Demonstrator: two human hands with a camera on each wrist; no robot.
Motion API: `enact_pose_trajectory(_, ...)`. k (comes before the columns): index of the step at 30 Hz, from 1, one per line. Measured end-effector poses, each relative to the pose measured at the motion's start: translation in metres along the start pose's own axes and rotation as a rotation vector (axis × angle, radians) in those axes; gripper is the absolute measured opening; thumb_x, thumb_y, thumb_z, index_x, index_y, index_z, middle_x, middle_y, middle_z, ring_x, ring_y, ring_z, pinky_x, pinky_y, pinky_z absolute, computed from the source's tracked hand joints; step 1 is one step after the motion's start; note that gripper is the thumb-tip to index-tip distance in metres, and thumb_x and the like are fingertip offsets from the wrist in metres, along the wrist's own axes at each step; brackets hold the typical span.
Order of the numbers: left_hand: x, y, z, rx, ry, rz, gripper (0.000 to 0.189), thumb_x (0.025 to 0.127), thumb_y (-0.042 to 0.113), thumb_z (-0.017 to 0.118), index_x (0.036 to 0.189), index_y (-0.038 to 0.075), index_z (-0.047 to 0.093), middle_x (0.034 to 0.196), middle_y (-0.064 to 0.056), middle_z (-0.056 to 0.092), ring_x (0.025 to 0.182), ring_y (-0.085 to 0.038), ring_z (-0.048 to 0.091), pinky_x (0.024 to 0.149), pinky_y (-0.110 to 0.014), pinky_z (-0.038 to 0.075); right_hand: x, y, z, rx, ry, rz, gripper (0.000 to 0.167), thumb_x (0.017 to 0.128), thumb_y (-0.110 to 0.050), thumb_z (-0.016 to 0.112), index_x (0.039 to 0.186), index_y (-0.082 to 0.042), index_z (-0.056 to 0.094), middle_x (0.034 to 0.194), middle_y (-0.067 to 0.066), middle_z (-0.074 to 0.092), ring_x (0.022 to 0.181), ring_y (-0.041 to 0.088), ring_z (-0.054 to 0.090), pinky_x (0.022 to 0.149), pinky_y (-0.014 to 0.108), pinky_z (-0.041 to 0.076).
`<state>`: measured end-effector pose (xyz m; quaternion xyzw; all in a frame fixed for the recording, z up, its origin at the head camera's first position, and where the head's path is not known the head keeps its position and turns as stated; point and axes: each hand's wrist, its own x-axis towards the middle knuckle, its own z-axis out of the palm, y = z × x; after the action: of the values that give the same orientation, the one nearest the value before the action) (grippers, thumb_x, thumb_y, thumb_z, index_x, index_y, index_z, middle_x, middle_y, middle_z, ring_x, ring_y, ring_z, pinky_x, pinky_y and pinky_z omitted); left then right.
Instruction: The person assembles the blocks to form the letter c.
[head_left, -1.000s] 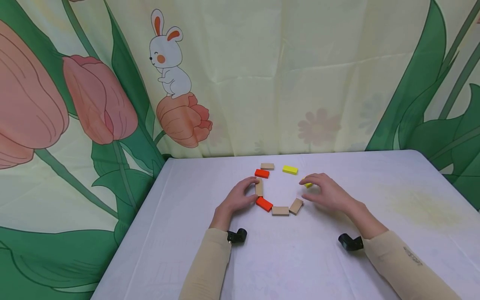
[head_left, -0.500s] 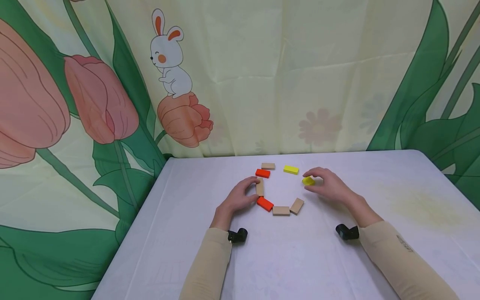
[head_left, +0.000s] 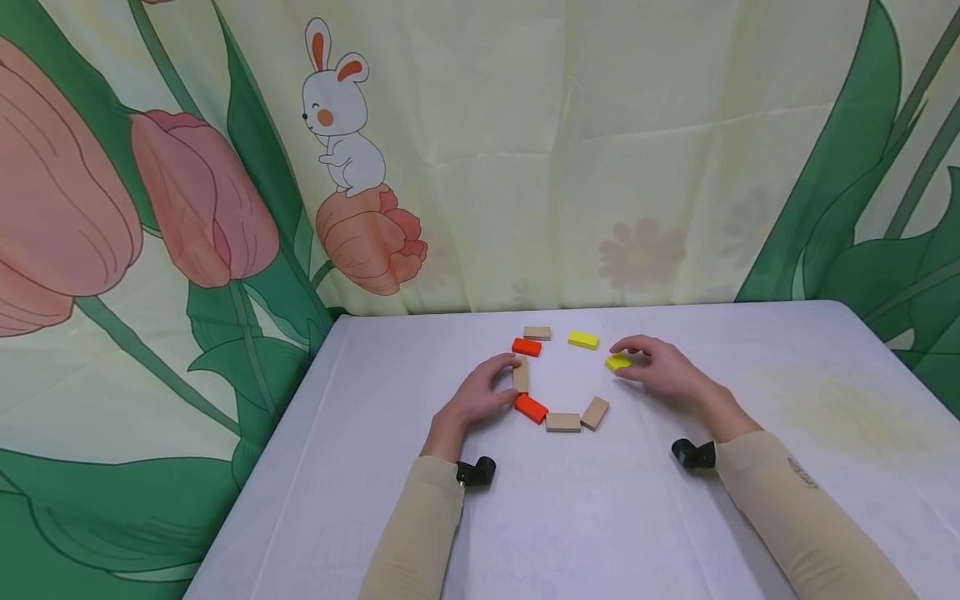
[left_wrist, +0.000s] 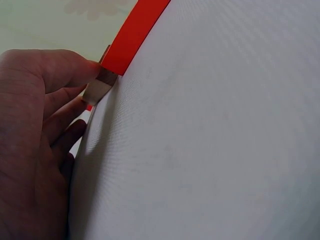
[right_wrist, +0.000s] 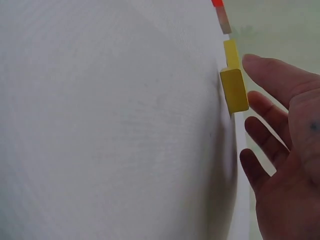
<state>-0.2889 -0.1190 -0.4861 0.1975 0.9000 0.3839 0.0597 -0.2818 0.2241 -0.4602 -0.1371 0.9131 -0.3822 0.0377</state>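
Observation:
In the head view my left hand [head_left: 480, 393] pinches a plain wooden block [head_left: 521, 377] standing in a curved row, thumb at its near end and fingertips at its far end. Red blocks [head_left: 531, 408] adjoin it on both sides. The left wrist view shows my thumb against the wooden block [left_wrist: 100, 87], beside a red block [left_wrist: 135, 37]. My right hand [head_left: 663, 371] has its thumb and fingers spread around a yellow block [head_left: 617, 362] on the table. In the right wrist view a small gap shows between my thumb and this yellow block [right_wrist: 234, 91].
A second yellow block [head_left: 582, 340] and a wooden block [head_left: 537, 332] lie at the back of the loop. Two wooden blocks [head_left: 563, 422] form its near side. A white cloth covers the table [head_left: 585, 517], with a printed curtain [head_left: 495, 167] behind it.
My right hand has moved slightly up and away in the head view. The yellow block there has turned and now lies flatter. My left hand stays at the wooden block.

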Motion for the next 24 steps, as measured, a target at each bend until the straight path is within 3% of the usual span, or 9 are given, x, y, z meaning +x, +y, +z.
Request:
enact_pose_trajectory(13, -0.0007, 0.0016, -0.0001, -0.003, 0.002, 0.001, 0.049, 0.092, 0.02, 0.066, 0.14, 0.016, 0.058, 0.153, -0.003, 0.046, 0.144, -0.024, 0.036, 0.117, -0.044, 0.029, 0.0051, 0.0111, 0.0014, 0.047, -0.016, 0.04, 0.036, 0.092, -0.015, 0.074, 0.126, -0.005, 0.065, 0.136, 0.021, 0.055, 0.126, 0.041, 0.047, 0.109, 0.058, 0.037)
enact_pose_trajectory(24, -0.0006, 0.0016, -0.0001, -0.008, 0.003, 0.005, 0.048, 0.091, 0.02, 0.067, 0.139, 0.016, 0.059, 0.153, -0.004, 0.046, 0.143, -0.024, 0.037, 0.117, -0.045, 0.03, 0.0051, 0.0102, 0.0023, 0.018, -0.005, 0.035, 0.032, 0.092, -0.014, 0.074, 0.122, -0.005, 0.067, 0.134, 0.022, 0.056, 0.124, 0.042, 0.048, 0.108, 0.06, 0.037)
